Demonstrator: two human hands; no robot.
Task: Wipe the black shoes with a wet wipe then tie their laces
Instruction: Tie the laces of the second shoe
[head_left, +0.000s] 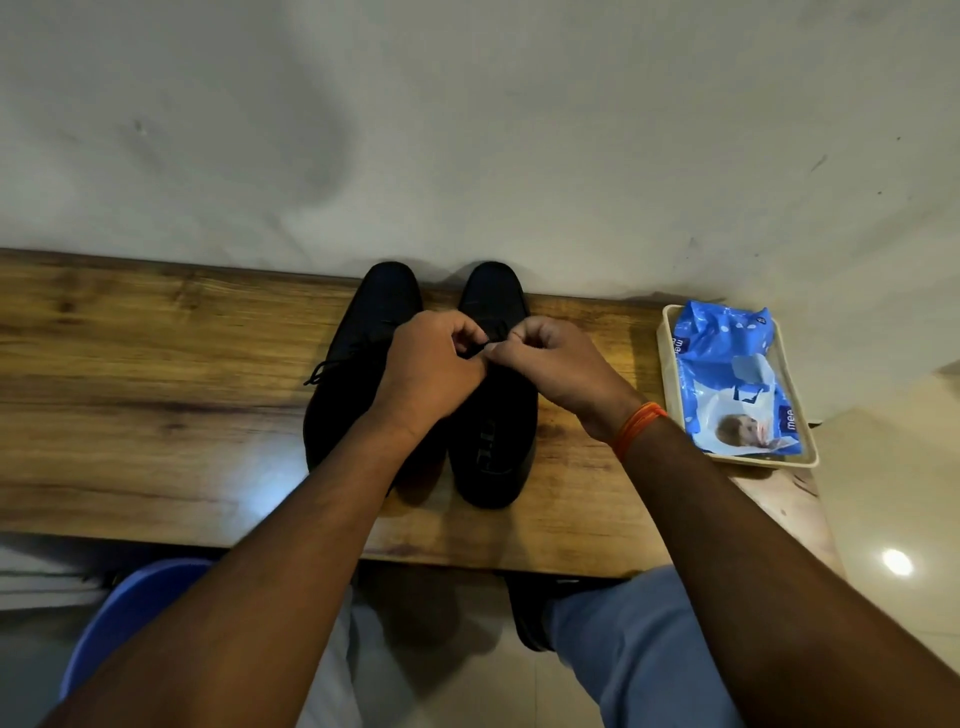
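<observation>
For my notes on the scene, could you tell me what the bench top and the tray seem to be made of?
Bench top: looks like wood or a wood-look laminate, with brown grain streaks and a soft sheen; which one is unclear. Tray: probably plastic, with a smooth, cream, thin moulded rim.

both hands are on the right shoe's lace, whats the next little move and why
Probably pull the two ends apart to snug the knot. The left hand and right hand each pinch the lace over the right shoe. The left shoe has a lace end trailing loose, so it likely comes after.
</observation>
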